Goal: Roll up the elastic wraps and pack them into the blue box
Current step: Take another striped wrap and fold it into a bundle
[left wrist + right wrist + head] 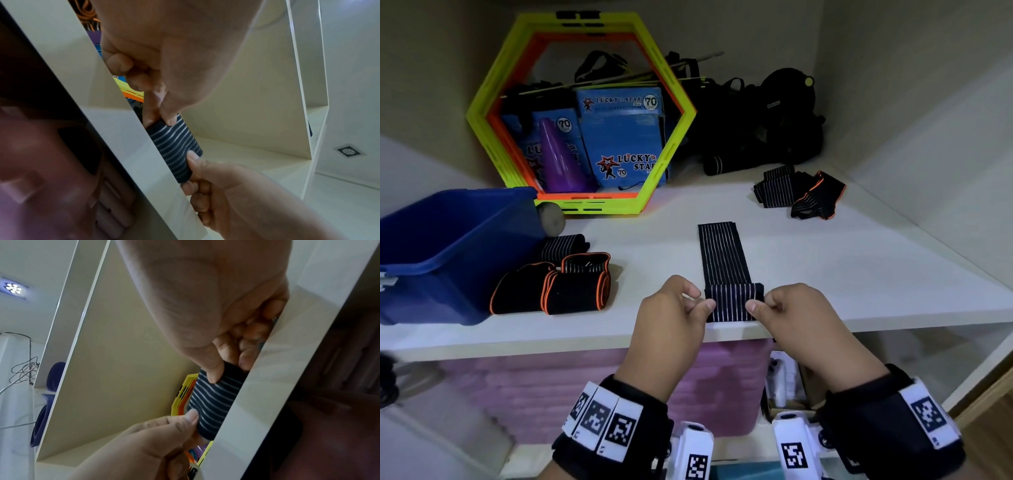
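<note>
At the front edge of the shelf [859, 274], the left hand [671, 318] and the right hand [801, 318] each pinch one end of the rolled part of one striped elastic wrap [726, 267]; its flat tail lies on the shelf behind the roll. Left of this wrap lie three rolled wraps [565, 277], just beside the blue box [441, 246]. Farther back and right of it lie two more loose wraps [798, 192]. Behind everything stand hexagon frames [582, 113] and two blue cartons [619, 137].
</note>
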